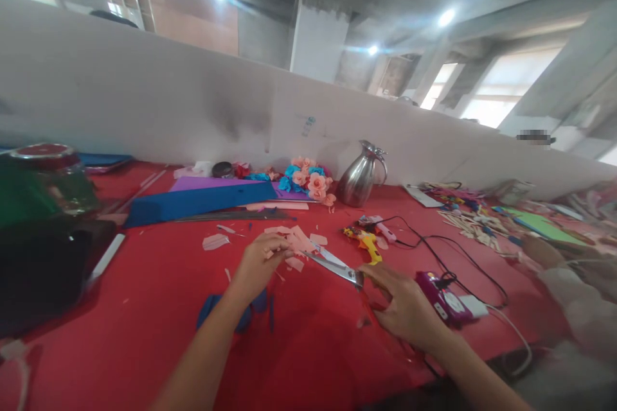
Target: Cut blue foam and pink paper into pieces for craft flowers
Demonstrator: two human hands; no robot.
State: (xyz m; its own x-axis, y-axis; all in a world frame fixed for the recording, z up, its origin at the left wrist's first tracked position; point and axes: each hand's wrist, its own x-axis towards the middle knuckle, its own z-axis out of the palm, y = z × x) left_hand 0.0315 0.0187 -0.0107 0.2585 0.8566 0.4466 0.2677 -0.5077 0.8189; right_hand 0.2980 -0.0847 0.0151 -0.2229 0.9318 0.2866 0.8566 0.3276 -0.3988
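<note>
My right hand [405,302] is closed around the handles of a pair of scissors [337,268], whose silver blades point left and away from me, slightly apart. My left hand [258,266] pinches at the edge of a pink paper piece [299,241], close to the blade tips. How much of that piece lies behind the fingers is hidden. Pink paper scraps [215,242] are scattered around it on the red table [299,347]. Dark blue paper pieces [212,308] lie beside my left forearm.
Behind my hands stand a bunch of pink and blue paper flowers [308,180] and a steel jug [359,176]. Blue paper [202,202] lies left. Yellow [369,247] and pink glue guns rest right, near a purple power strip [446,302] with cables. Another person's arm [563,282] reaches in right.
</note>
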